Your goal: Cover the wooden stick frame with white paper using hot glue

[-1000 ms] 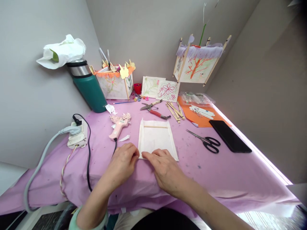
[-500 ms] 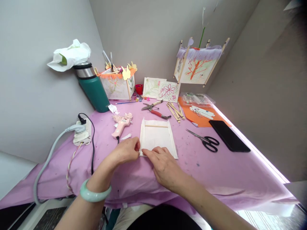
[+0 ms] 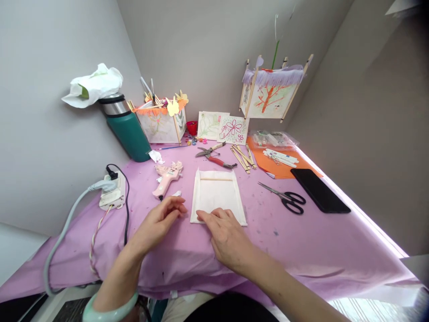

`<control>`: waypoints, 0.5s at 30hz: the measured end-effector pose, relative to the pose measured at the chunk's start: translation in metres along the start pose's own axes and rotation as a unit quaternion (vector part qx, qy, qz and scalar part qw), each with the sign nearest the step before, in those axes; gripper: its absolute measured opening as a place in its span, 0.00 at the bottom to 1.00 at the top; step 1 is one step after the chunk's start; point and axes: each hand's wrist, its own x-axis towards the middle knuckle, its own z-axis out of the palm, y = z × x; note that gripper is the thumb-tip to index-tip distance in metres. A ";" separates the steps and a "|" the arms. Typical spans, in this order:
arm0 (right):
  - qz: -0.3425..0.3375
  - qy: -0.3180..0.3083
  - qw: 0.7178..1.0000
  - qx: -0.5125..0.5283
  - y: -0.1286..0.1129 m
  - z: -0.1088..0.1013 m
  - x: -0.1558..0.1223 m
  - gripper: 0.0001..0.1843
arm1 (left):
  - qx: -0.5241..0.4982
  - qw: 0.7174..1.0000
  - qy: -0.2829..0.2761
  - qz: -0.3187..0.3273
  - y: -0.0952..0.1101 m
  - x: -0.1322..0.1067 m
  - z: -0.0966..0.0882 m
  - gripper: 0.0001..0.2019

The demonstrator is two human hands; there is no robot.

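Note:
A white paper-like panel (image 3: 219, 197) lies flat before me, its edges folded over into a border. A thin wooden stick (image 3: 217, 180) runs across it near the far edge. My right hand (image 3: 231, 237) rests on the near edge, fingers stretched forward and pressing the fold; part of that edge is hidden beneath them. To the left of the panel, my left hand (image 3: 162, 221) hovers apart from it, open and holding nothing, fingers loosely curved. Just beyond that hand lies a pink glue gun (image 3: 167, 180).
Garden pruners (image 3: 216, 156) and short wooden sticks (image 3: 243, 157) lie behind the panel. Black-handled scissors (image 3: 284, 197) and a black phone (image 3: 320, 190) are to the right. A green bottle (image 3: 129, 134), a power strip (image 3: 112, 192) with cables, and decorated paper boxes (image 3: 157, 127) stand around.
My left hand has let go of the panel's near left corner, moved left and opened. The right hand stays pressed at the near edge. The view has shifted slightly.

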 end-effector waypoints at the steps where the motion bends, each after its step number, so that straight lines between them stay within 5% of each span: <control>1: 0.002 0.000 1.000 0.002 0.000 0.001 0.000 0.35 | 0.024 0.999 0.029 0.012 -0.002 -0.005 0.001 0.10; 7: -0.002 0.000 1.000 0.010 0.002 0.000 0.000 0.34 | 0.250 0.951 0.088 0.156 -0.002 -0.018 0.028 0.08; 15: 0.018 0.011 0.999 0.050 -0.001 -0.004 0.003 0.34 | 0.447 0.866 0.075 0.213 0.005 -0.014 0.039 0.10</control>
